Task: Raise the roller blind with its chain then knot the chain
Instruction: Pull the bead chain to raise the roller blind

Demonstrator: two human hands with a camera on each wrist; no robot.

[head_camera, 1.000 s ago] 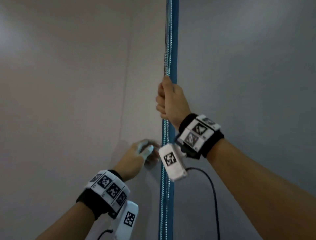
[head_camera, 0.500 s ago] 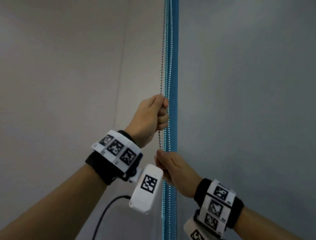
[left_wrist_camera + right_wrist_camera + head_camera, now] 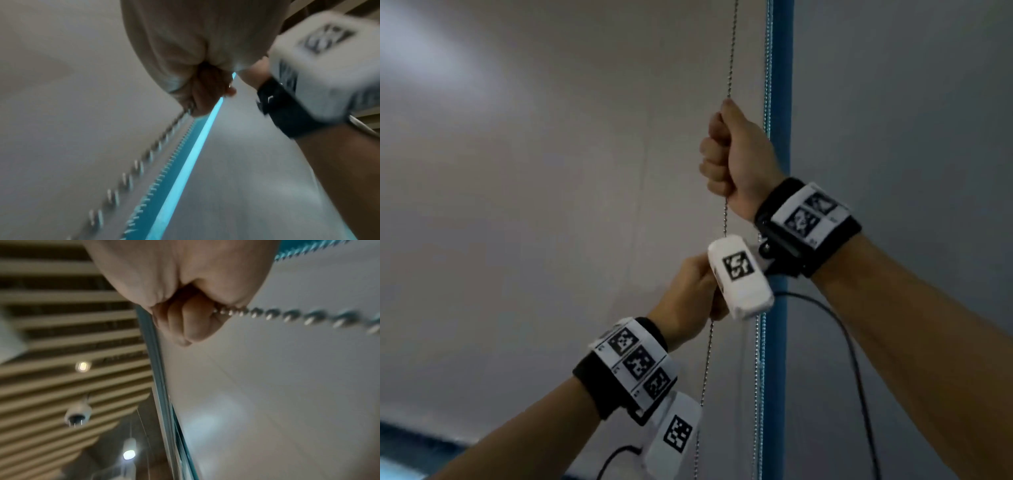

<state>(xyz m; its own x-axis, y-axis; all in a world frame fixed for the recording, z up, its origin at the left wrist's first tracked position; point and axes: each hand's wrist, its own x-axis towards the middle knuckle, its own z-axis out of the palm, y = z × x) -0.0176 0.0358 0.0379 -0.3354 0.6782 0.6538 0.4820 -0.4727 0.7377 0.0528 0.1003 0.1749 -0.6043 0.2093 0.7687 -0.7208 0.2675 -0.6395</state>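
the roller blind is the biggest thing here, a plain pale grey sheet filling the whole left of my head view, flat and matte with a soft glare patch up top. its bottom edge shows at the lower left corner with something bright below it, so i'd say it's only partly up. a second grey panel sits right of a narrow blue strip. i'd guess the fabric is light but the roll adds drag, so expect steady resistance, not a snap.

the chain is a thin metal bead chain, silvery, hanging taut in front of the blind just left of the blue strip, with another bead run right along that strip. it should be slippery if you only pinch it, since the beads are small, smooth and round. no stiffness at all, it'll flop the moment tension drops, which matters for the knot later. best place to take it is around the one strand in a full fist, high up, then pull down.

my right hand is the upper grip, fist clenched round the strand, beads coming out by the curled fingers in the wrist view. my left hand is lower on the same strand, also wrapped round it, partly hidden behind the right wrist camera. left wrist view is blurry but the chain runs away from that fist.
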